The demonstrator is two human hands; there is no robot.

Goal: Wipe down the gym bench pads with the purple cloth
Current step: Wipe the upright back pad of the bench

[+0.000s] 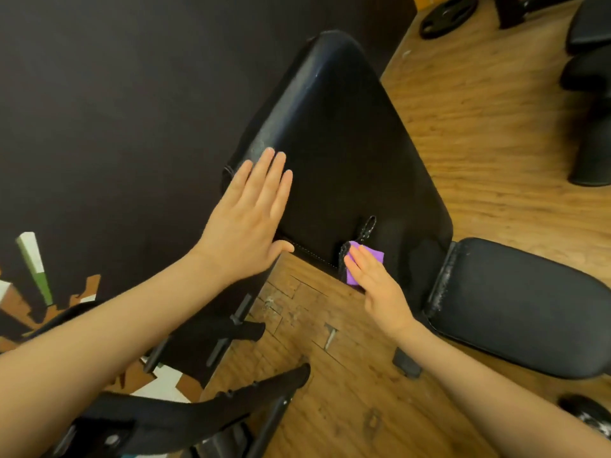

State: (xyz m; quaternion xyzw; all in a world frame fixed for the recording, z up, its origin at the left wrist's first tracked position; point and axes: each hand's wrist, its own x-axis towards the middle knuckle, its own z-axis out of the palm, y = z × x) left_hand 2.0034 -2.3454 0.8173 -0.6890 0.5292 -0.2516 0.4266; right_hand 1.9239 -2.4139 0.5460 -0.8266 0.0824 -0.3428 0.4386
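The purple cloth (365,263) is pressed flat against the lower edge of the back pad (344,153) by the straight fingers of the right hand (380,289). The left hand (246,213) is laid open-palmed on the pad's left side. The seat pad (515,305) is seen beside it, above a wooden floor (479,127).

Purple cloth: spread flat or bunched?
Cannot tell fully: the right hand covers most of the purple cloth; visible corners lie flat on the backrest pad.
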